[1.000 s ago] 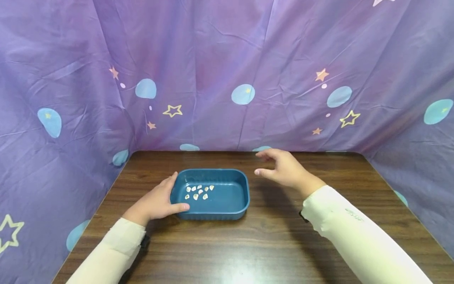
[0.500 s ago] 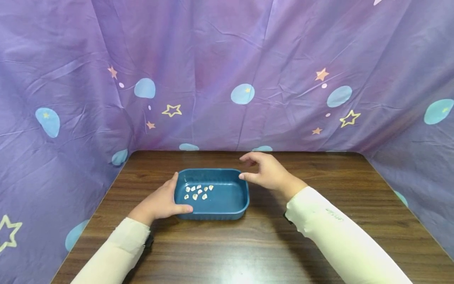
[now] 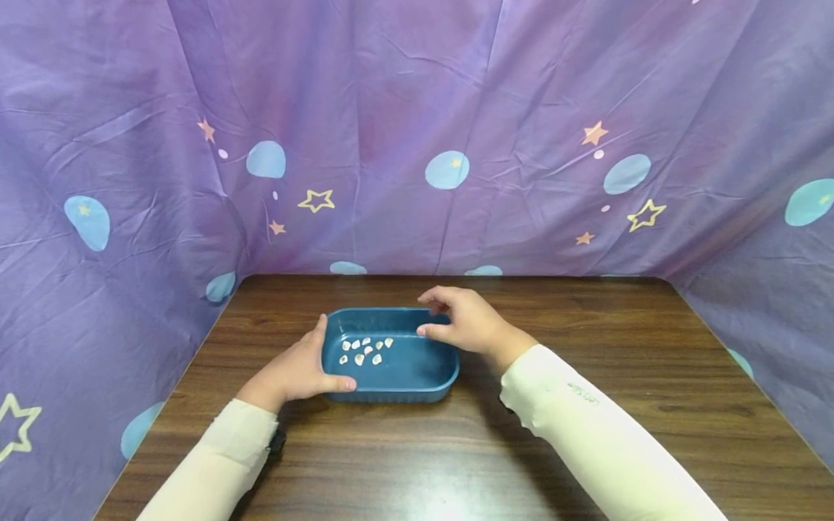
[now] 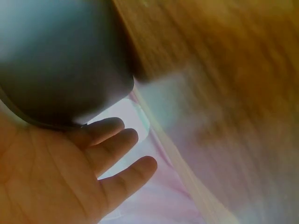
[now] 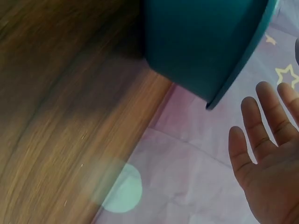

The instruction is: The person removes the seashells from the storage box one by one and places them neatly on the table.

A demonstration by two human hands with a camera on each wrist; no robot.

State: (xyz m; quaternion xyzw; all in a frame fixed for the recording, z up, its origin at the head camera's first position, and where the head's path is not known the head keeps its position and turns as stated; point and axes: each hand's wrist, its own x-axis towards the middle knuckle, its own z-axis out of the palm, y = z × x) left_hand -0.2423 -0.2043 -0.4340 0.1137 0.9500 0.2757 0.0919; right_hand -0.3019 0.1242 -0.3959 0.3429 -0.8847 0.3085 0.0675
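My left hand braces the left end of a dark blue, rounded rectangular tray that looks like plastic. Its thumb lies over the near rim close to the corner, and its fingers reach along the outside of the end toward the far corner, more straight than curled. My right hand hovers at the tray's far right corner, thumb and fingers apart and gently bent, with nothing visible between them. From the right wrist, the fingers in view are spread and clear of the tray's wall; whether the thumb touches the rim, I cannot tell.

Inside the tray, nine small, flat, whitish pieces with tan marks lie loosely scattered in the left half of the floor, none heaped.

I judge that a hard push down on the right rim, or uneven pressure from my two hands, could tip the tray and send the loose pieces sliding. A sharp shove could also slip it across the smooth surface.

The tray sits upright, mouth up, its long axis running left to right, roughly parallel to the far edge of the brown wood-grain tabletop. It stands left of the middle, toward the back. Beyond hangs a purple cloth printed with stars and blue ovals.
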